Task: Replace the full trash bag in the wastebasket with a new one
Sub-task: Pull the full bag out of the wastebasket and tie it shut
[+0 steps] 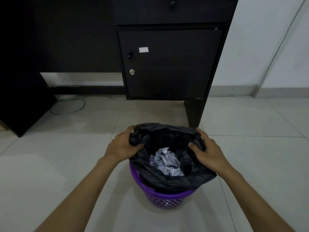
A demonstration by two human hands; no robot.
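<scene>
Head view: your left hand (122,144) and right hand (206,150) each pinch a bunched fold of the black plastic trash bag (167,180) at opposite sides of its mouth. The bag sits in the purple perforated plastic wastebasket (164,198) on the tiled floor (50,164), crumpled white paper (165,162) inside. Removal looks barely begun; no new bag is visible.

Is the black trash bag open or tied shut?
Open. The left hand and right hand hold the black bag by its rim, spread apart; crumpled paper shows inside.
</scene>
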